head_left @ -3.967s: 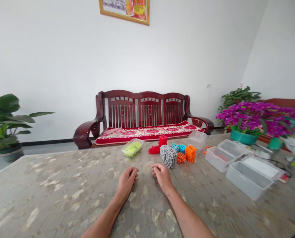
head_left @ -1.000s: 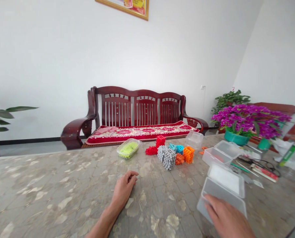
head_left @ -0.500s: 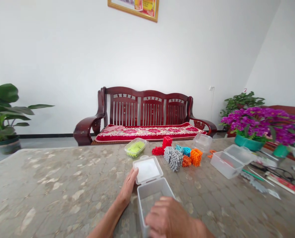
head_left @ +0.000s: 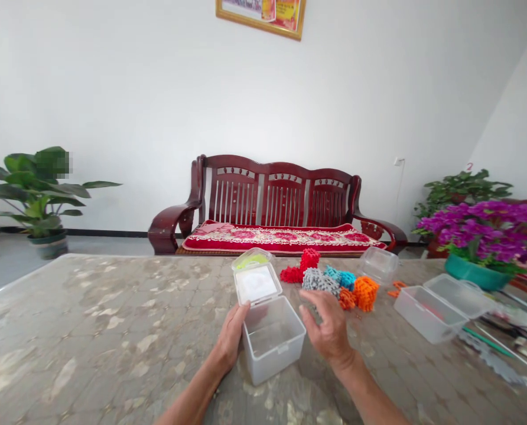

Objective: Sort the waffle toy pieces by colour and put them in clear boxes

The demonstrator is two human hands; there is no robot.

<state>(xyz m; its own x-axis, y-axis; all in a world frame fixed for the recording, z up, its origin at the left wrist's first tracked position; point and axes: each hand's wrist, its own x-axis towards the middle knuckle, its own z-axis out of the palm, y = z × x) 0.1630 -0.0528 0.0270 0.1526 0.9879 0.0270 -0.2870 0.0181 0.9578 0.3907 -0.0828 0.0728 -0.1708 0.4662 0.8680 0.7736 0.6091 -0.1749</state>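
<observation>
My left hand (head_left: 233,335) grips the hinge-side left corner of a clear plastic box (head_left: 272,360), its thumb at the rim. The box's hinged lid (head_left: 258,284) is swung back, away from me, and nothing shows inside the box. Just right of the box, my right hand (head_left: 329,324) is raised with thumb and fingers apart, holding nothing. Its fingertips are close to a grey cluster of small interlocking plastic pieces (head_left: 319,280) and partly overlap it. Red (head_left: 302,267), blue (head_left: 341,277) and orange (head_left: 365,293) clusters lie around the grey one.
Behind the lid is a container (head_left: 253,258) of lime-green pieces. On the right stand an upturned clear box (head_left: 379,265), another open box (head_left: 432,316), a teal pot of purple flowers (head_left: 478,271) and a green pen (head_left: 489,342). A wooden bench (head_left: 276,195) stands beyond the table.
My right hand has come out of the box and moved right, toward the grey cluster. The box has turned and shows its front face. My view has swung left.
</observation>
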